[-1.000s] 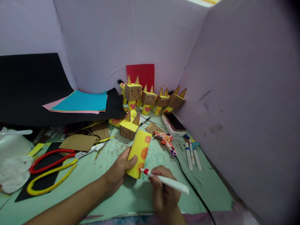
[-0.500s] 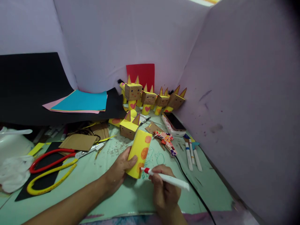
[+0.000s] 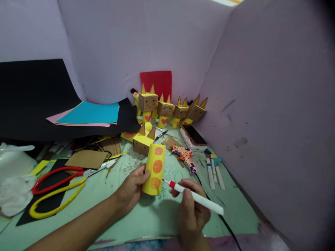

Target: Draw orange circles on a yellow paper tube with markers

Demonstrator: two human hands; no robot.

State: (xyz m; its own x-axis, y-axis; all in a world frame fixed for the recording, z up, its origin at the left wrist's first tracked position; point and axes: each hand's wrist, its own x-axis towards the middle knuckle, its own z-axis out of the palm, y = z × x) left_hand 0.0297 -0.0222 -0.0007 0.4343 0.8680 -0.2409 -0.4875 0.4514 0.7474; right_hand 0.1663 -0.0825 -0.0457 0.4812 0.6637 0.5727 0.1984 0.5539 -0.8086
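Note:
A yellow tube (image 3: 154, 169) with orange dots down its side stands nearly upright in my left hand (image 3: 135, 188), the thumb pressed on its lower left. My right hand (image 3: 193, 205) is closed round a white marker (image 3: 200, 199) with a red collar. The marker's red tip points left, close to the lowest dot and seemingly just off the tube. Behind the tube sits a cardboard box head (image 3: 142, 143) with a yellow top and two pointed ears. Farther back, several similar figures (image 3: 148, 103) stand in a row before a red sheet (image 3: 158, 82).
Large red and yellow scissors (image 3: 60, 188) and cardboard pieces (image 3: 86, 159) lie at the left. A patterned glue gun (image 3: 185, 157) with a black cord, a phone (image 3: 194, 135) and several markers (image 3: 210, 174) are on the right. Coloured paper (image 3: 89, 112) lies at the back left.
The tube has turned more upright, so its dots face me more. My right hand has moved right with the marker, whose tip has come away from the lowest dot.

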